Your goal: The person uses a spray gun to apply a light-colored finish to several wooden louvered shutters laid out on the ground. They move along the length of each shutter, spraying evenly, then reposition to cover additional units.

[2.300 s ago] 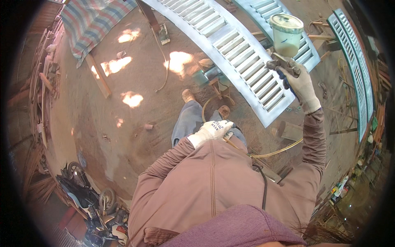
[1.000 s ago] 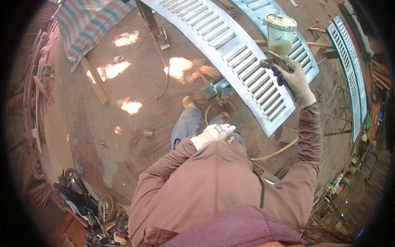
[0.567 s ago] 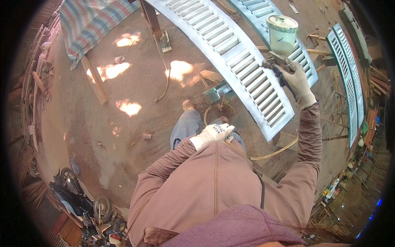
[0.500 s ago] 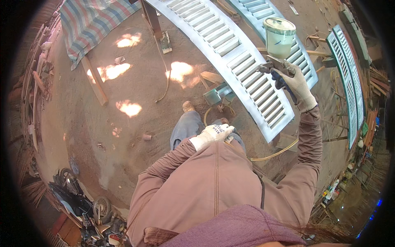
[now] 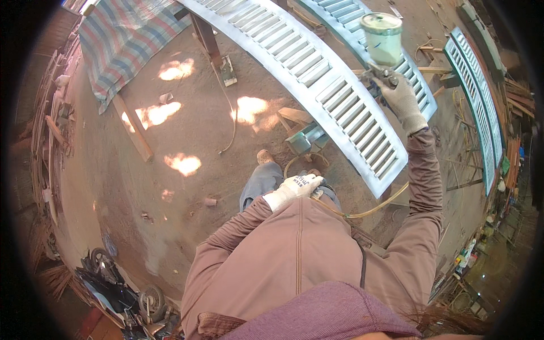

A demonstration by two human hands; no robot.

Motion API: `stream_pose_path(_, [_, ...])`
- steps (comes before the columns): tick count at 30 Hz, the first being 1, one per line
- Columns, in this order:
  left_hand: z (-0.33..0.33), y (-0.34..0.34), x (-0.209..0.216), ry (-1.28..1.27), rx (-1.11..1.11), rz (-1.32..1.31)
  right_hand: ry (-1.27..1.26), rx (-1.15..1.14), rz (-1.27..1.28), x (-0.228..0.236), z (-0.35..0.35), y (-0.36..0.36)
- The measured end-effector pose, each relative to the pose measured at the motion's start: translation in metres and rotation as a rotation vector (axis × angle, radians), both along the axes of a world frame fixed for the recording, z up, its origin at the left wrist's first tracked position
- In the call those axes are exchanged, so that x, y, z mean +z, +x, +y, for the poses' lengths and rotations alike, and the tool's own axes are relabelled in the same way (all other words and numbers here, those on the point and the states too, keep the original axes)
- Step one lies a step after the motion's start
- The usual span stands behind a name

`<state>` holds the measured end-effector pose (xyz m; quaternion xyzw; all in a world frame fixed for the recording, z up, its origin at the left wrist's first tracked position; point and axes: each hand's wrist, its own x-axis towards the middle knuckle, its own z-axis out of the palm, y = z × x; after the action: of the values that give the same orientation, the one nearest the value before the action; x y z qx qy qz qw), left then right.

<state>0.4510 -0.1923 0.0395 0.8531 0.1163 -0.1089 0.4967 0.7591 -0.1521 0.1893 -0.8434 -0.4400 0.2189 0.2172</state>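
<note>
My right hand (image 5: 403, 101), in a pale work glove, grips a spray gun (image 5: 385, 79) by its handle. A translucent cup (image 5: 383, 45) with pale green paint stands upright on top of the gun. Under the gun and to its left lies a long slatted panel (image 5: 331, 73), like a louvred shutter, coated whitish with darker gaps. Close to my waist, my gloved left hand (image 5: 296, 190) is closed round a yellow hose (image 5: 362, 215), which runs on to the right beneath the panel's near end. The fingertips of this hand are partly hidden.
A second slatted panel (image 5: 340, 25) lies beyond the first, and more slatted panels (image 5: 481, 107) lean at the right. A wooden and metal support (image 5: 303, 139) stands under the near panel. Striped sheeting (image 5: 127, 42) covers the far left ground. A motorbike (image 5: 116, 286) is at lower left.
My right hand and the spray gun have moved slightly away from me and to the left. The view has shifted a little; my left hand stays at my waist.
</note>
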Motion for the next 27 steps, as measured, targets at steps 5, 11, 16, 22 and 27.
stream_pose_path(5, [0.007, -0.003, 0.003, -0.044, -0.028, 0.05, 0.087, 0.008, 0.593, -0.015, -0.003, -0.01])
stream_pose_path(11, [0.013, -0.015, -0.015, -0.029, -0.116, 0.037, 0.158, -0.081, -0.122, -0.032, 0.013, 0.001])
stream_pose_path(16, [0.021, -0.021, -0.014, -0.057, -0.13, 0.028, 0.198, -0.132, -0.208, -0.046, 0.011, 0.004])
stream_pose_path(22, [0.021, -0.018, -0.018, -0.05, -0.167, 0.003, 0.327, -0.13, 0.825, -0.014, 0.0, -0.039])
stream_pose_path(27, [0.012, -0.014, -0.016, -0.018, -0.162, -0.083, 0.485, -0.398, 0.728, -0.029, -0.023, 0.007])
